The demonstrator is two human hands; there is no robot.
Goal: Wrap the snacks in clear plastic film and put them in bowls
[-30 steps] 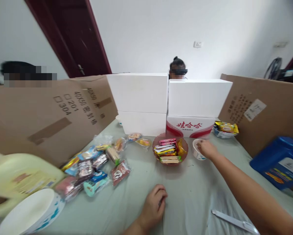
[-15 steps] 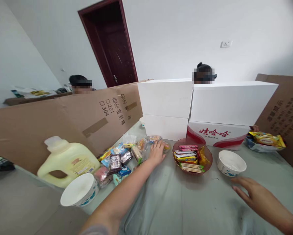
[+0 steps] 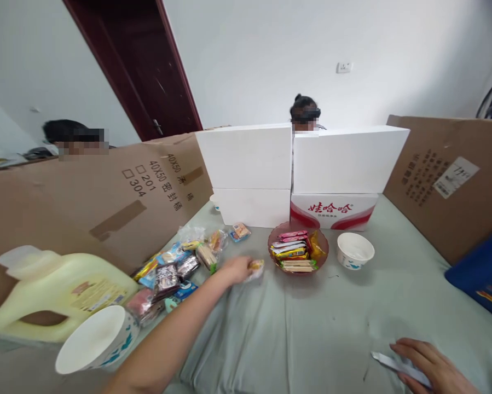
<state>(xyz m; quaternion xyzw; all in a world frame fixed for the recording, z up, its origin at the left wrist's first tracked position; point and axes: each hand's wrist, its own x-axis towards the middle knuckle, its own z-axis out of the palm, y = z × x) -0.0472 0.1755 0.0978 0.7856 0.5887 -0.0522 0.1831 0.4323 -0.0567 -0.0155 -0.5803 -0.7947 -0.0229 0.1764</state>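
My left hand (image 3: pixel 236 269) is closed on a small clear-wrapped snack (image 3: pixel 256 268), yellowish inside, just left of the reddish glass bowl (image 3: pixel 275 258). That bowl holds wrapped sticks and packets in rows. At the lower right, my right hand (image 3: pixel 430 364) has its fingers closed around a slim pale object (image 3: pixel 401 369) with a slanted tip, like a utility knife. Left of my left arm lies a pile of packaged snacks (image 3: pixel 167 279). A blue-and-orange packet (image 3: pixel 240 232) sits apart, behind my left hand. To the right of the glass bowl stands a white paper bowl (image 3: pixel 355 250).
A jug of yellow liquid (image 3: pixel 102 284) and a larger white bowl (image 3: pixel 120 342) stand at left. White boxes (image 3: pixel 249 158) rise at the back, with cardboard panels (image 3: pixel 147 180) on both sides. A blue container (image 3: pixel 481 273) is at right. Two people's heads show behind.
My view has turned right. My left hand has drawn the wrapped snack toward me. My right hand has left the paper bowl and taken the slim object. The basin of yellow packets is gone from view.
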